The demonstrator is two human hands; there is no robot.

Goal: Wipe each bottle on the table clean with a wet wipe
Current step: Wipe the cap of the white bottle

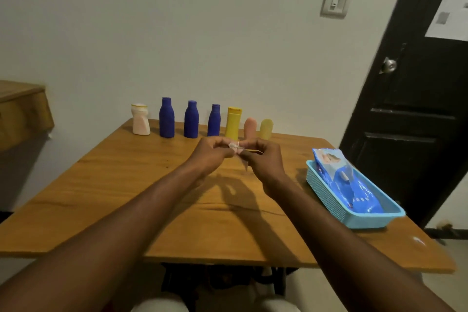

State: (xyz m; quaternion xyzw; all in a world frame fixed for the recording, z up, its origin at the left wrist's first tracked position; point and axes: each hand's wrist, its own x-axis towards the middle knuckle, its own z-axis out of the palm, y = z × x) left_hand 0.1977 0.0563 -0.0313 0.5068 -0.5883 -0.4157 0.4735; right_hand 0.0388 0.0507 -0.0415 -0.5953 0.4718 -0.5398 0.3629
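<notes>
Several bottles stand in a row along the far edge of the wooden table (106, 185): a white bottle (140, 119), three blue bottles (167, 117) (191, 119) (214, 120), a yellow bottle (232, 123), a small pink bottle (250, 126) and a small pale yellow bottle (266, 128). Above the table's middle, my left hand (211, 153) and my right hand (263, 157) meet, and both pinch a small bunched white wet wipe (234, 146) between their fingertips. The hands hang just in front of the yellow and pink bottles without touching them.
A light blue basket (329, 200) sits at the table's right edge and holds a blue pack of wet wipes (349, 180). A black door (415, 109) stands to the right. A wooden shelf (20, 111) juts in at the left.
</notes>
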